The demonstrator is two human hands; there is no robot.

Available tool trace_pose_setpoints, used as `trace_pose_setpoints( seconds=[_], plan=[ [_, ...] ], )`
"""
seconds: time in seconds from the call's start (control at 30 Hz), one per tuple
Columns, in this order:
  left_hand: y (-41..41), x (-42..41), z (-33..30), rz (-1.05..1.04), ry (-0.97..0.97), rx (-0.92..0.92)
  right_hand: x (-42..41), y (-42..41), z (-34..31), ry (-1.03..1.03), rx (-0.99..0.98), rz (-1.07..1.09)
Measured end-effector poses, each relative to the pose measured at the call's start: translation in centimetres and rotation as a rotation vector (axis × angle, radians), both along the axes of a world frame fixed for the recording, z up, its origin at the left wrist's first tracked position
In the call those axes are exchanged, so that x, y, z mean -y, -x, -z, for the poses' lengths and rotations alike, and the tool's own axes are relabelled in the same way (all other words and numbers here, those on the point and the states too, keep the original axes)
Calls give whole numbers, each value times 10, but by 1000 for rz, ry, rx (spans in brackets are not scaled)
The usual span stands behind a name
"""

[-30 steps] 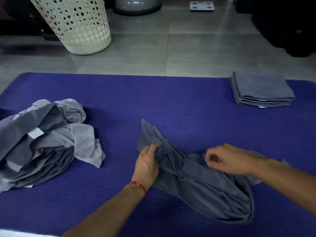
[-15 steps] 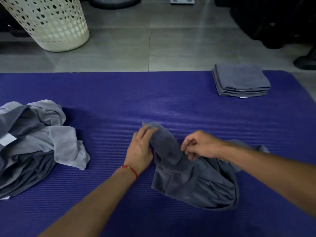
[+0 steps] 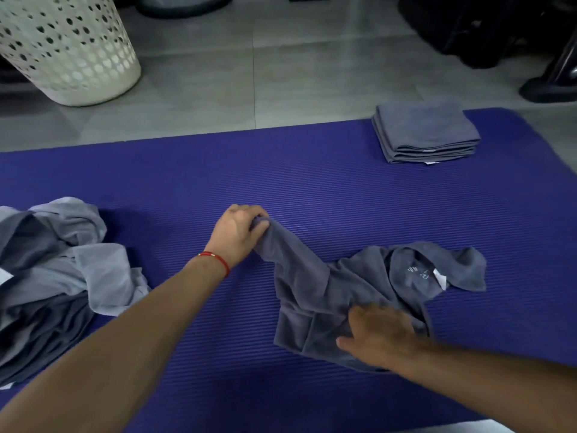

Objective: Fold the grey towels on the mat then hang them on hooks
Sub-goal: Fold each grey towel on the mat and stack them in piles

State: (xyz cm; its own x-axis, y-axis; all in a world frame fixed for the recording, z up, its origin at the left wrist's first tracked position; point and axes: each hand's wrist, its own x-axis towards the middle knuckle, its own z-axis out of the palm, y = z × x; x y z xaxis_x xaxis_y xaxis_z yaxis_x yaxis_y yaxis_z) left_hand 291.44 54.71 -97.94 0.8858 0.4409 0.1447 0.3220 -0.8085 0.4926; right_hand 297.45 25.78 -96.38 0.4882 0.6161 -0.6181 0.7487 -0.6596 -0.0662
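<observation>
A crumpled dark grey towel (image 3: 327, 295) lies on the purple mat (image 3: 312, 189), its white tag showing at the right. My left hand (image 3: 239, 231) pinches the towel's upper left corner and holds it stretched out to the left. Over the towel's lower edge is my right hand (image 3: 379, 335), blurred, its fingers spread and touching the cloth. A pile of unfolded grey towels (image 3: 53, 276) sits at the mat's left edge. At the far right of the mat lies a neat stack of folded grey towels (image 3: 426, 132).
A white perforated laundry basket (image 3: 65, 48) stands on the tiled floor beyond the mat at the left. Dark objects (image 3: 499, 29) stand at the back right. No hooks are in view.
My left hand has pulled the towel's corner up and to the left. My right hand let go of the fold and dropped to the towel's lower edge. The towel has spread wider.
</observation>
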Motion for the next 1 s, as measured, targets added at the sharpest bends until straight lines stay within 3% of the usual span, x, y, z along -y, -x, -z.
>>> trace_pose_setpoints(
  seconds=[0.2,0.33,0.47,0.6,0.67,0.8,0.9,1.0],
  plan=[
    [0,-18,-23,-115,324,-85,6,17,23,-14,-100,266],
    [5,-29,-25,-118,568,-136,11,19,29,-31,22,312],
    [13,-35,-30,-33,664,-152,18,12,32,-48,-88,362],
    [16,-39,-37,-49,678,-90,21,7,32,-267,-378,697],
    [16,-46,-38,-84,604,-40,23,0,20,-390,-389,809],
    [12,-58,-54,-41,688,72,28,-43,-20,-868,-494,1115],
    [6,-66,-82,66,895,121,38,-96,-55,-1107,-301,1094],
    [-5,-79,-116,161,1012,50,49,-144,-105,-1197,-55,978]
  ],
)
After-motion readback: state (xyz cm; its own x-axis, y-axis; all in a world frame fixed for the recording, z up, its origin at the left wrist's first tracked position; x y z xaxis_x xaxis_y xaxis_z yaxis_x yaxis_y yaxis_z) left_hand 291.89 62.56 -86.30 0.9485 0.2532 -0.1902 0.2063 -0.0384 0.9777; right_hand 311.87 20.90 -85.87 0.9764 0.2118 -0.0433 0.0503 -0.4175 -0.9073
